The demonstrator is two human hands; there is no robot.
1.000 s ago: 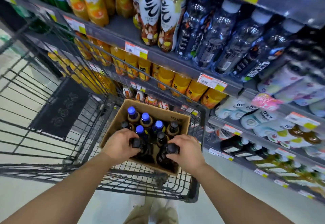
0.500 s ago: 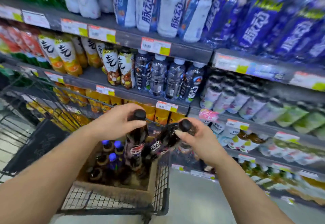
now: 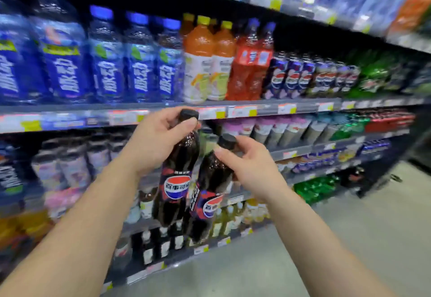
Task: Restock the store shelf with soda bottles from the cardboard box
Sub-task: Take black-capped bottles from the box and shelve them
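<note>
From the head camera, the step in hand looks like the carry: two bottles are out and up at shelf height, and neither is yet on a shelf; the cardboard box is out of view. The left hand (image 3: 154,142) grips the neck of a dark plastic cola bottle with a black cap and a red-and-blue round label (image 3: 176,177), its fingers (image 3: 186,124) curled round just under the cap, so the bottle hangs nearly upright. The right hand (image 3: 249,170) holds a second dark cola bottle of the same kind (image 3: 210,194) by the neck, fingers wrapped behind it and the thumb laid across the front below the cap; this bottle tilts, its base swung to the left. The two bottles hang just beside each other, and whether they touch I cannot tell. Both are in the air in front of the grey metal store shelf (image 3: 303,105). A row of matching dark cola bottles with like labels (image 3: 300,77) stands on that shelf, up and to the right of the hands. The next move, I judge, calls for carrying both bottles rightward and upward to that row and standing them upright, one at a time, without knocking the front bottles.
</note>
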